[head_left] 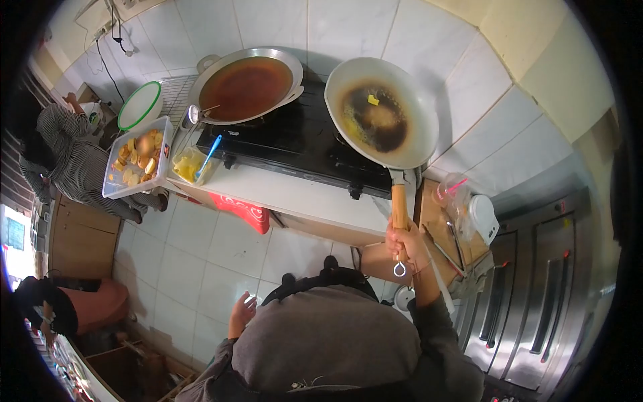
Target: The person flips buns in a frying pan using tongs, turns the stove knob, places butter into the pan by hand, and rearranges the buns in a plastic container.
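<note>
My right hand (406, 241) is wrapped round the wooden handle (400, 206) of a pale frying pan (418, 120). Tilted over the right side of the stove, the pan holds dark brown residue and a small yellow piece (373, 100). My left hand (243, 311) hangs beside my body, holding nothing, its fingers partly spread. On the left burner stands a wide metal wok (297, 65) of reddish-brown liquid, with a dial thermometer (194, 114) at its edge. A small tub (182, 158) of yellow fat with a blue-handled utensil (211, 149) is on the counter.
Left of the stove are a plastic bin (163, 175) of browned food pieces and a green-rimmed lid (120, 122). Two other people are at the far left, one in striped clothes (80, 167). Tongs (445, 253), a plastic cup and a steel oven (529, 295) are on the right.
</note>
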Available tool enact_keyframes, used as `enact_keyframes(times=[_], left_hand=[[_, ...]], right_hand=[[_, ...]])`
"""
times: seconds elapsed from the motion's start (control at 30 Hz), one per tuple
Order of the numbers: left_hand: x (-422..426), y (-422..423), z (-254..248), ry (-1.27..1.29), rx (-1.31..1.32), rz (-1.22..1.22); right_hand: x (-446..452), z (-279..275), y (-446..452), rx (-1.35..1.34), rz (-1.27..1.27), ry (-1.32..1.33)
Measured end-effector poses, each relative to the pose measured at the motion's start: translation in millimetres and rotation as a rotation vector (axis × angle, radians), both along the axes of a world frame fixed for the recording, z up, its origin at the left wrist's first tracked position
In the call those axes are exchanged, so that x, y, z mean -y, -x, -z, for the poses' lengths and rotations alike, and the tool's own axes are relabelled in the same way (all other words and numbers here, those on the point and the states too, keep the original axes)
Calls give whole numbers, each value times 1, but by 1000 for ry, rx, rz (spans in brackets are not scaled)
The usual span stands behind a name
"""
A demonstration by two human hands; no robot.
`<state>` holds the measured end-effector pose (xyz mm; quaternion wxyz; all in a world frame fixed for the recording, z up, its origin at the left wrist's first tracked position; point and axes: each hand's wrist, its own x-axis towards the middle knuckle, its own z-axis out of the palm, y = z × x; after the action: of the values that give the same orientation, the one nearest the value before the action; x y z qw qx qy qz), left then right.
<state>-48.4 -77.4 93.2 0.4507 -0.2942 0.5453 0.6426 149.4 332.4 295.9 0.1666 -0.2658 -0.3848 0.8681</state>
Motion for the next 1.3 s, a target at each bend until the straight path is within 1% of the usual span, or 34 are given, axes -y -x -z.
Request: enact_keyframes(times=[0.03,0.1,0.17,0.27,0.33,0.37,0.47,0.5,0.57,0.6,0.63,0.7,0.8,0.87,0.97,1.07,1.17,1.27,1.3], left_hand=[[-2,-4,-9,16,-34,15],[0,-4,-1,25,-9,36],[13,2,31,14,112,47],[27,-3,55,-30,62,10],[29,0,70,-16,108,1],[31,1,77,-4,135,-1],[43,-7,115,-75,144,-10],[41,-8,113,-52,146,11],[35,1,105,-12,137,43],[31,-5,83,6,-9,76],[19,-20,46,25,-155,108],[7,-23,31,15,-244,125],[26,-17,55,-5,-21,83],[29,-11,102,-4,138,12],[36,-11,128,1,173,37],[21,-9,97,80,132,105],[23,-2,94,23,176,130],[15,0,86,70,133,120],[17,1,88,38,137,141]], right_hand=[[-5,1,3,-7,-4,-31],[-11,1,12,31,27,-41],[-10,-2,15,54,54,-34],[-2,-18,10,62,48,-2],[-2,-25,-5,70,-1,15],[-4,-28,-6,65,13,16],[-21,-28,8,161,47,34],[-25,-21,16,96,39,58],[-26,-23,14,105,30,31],[-24,-24,15,104,22,18],[-22,-27,5,145,23,36],[-23,-38,-5,159,-20,16],[-24,-35,-1,236,-1,-23],[-29,-24,6,257,27,-65],[-30,-11,10,231,43,-94],[-25,-11,8,212,54,-120],[-17,-13,7,233,92,-163],[-14,-16,-4,269,102,-226],[-16,-18,-10,286,91,-242]])
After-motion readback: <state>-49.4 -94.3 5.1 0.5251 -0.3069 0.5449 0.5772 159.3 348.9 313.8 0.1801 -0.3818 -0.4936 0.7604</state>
